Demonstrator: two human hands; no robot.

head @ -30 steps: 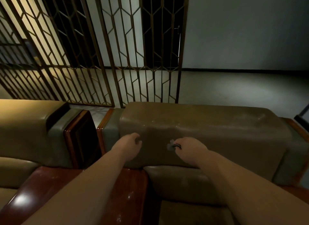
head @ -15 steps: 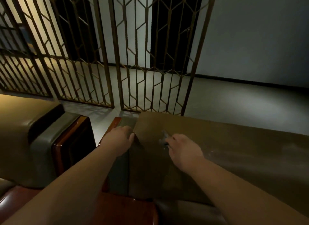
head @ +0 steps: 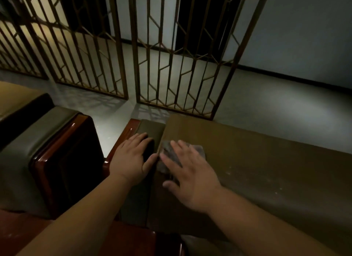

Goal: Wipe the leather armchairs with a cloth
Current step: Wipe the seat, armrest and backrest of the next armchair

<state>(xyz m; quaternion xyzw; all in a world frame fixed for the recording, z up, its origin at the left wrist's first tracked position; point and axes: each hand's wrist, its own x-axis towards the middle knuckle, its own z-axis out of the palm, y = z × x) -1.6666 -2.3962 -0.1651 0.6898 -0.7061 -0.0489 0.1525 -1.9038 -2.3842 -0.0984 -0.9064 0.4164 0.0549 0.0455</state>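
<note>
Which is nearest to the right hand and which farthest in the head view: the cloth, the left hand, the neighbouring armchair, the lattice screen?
1. Cloth: under the right hand, on top of the armchair back.
2. Left hand: just to its left, thumb close by.
3. Neighbouring armchair: further left, across the gap.
4. Lattice screen: behind the chair, on the floor.

Head view, steeply down, close over armchair (head: 247, 160)

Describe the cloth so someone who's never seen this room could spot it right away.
Find the olive leather armchair in front of the metal lattice screen. At the left end of its backrest top, the right hand lies flat on the cloth. It is a small crumpled grey rag, the only fabric there.
</note>
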